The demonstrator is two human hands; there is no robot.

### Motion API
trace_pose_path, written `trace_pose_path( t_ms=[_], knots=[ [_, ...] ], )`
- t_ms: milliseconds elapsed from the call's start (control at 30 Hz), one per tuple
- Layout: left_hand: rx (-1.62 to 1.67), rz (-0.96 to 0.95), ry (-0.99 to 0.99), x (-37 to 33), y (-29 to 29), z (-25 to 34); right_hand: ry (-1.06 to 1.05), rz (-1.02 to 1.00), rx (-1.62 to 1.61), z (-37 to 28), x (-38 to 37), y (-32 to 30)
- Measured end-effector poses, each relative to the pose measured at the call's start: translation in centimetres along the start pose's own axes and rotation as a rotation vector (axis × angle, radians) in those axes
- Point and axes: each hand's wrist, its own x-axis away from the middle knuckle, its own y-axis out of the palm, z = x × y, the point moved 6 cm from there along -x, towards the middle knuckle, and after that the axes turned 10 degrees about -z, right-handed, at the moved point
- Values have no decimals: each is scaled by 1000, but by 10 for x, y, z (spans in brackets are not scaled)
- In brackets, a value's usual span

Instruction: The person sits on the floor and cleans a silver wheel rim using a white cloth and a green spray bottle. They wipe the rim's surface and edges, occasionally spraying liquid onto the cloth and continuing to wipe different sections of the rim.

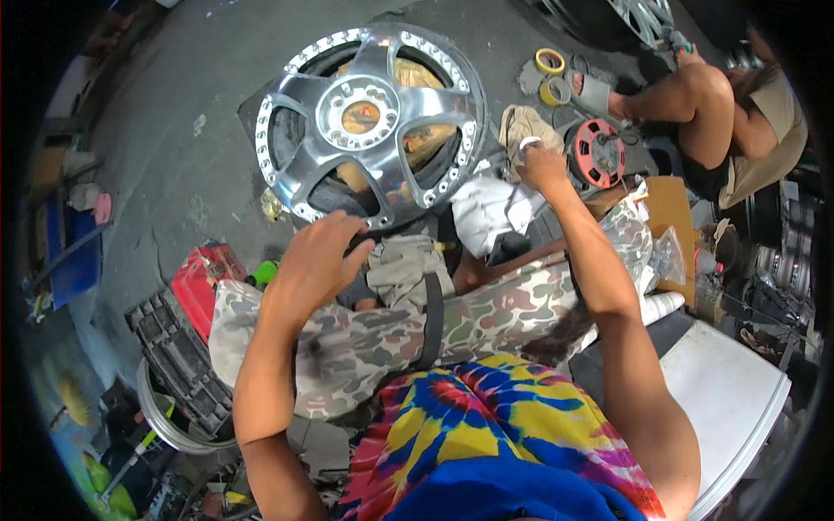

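A polished silver car wheel [407, 180] with bolts around its edge lies face up on the floor before me. My left hand [317, 258] is at its near left edge, thumb apart and fingers stretched forward; whether the fingertips touch the metal is hard to see. My right hand [545, 167] is closed on a small white round thing, too small to name, above a beige cloth [519, 126] right of the wheel. A white cloth [488, 213] lies between my right forearm and the wheel. Camouflage fabric [504, 317] covers my legs.
Tape rolls [549, 61] and a red reel [597, 154] lie to the right. A person [695, 113] sits at the upper right near another wheel [638, 19]. A red box [204, 282] and a black plastic case [174, 360] stand left, a white panel [721, 382] lower right.
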Motion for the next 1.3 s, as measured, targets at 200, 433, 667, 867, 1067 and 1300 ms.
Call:
trace_pose_path(
  t_ms=[200,433,667,867,1067,1300],
  knots=[
    [-74,-31,-47,-50,12,-4,-639,-307,-87,-155,39,86],
    [-188,196,230,-121,67,14,-718,-294,-7,-239,39,234],
    [-457,131,29,-207,139,30,-801,-270,-51,-240,31,300],
    [-480,131,-6,-218,165,7,-915,-501,-67,-183,68,167],
    [-342,8,98,-165,154,-24,-606,-593,-67,-19,3,98],
    [-541,-89,116,-120,145,-46,-451,8,-1365,-24,-18,29]
  ],
)
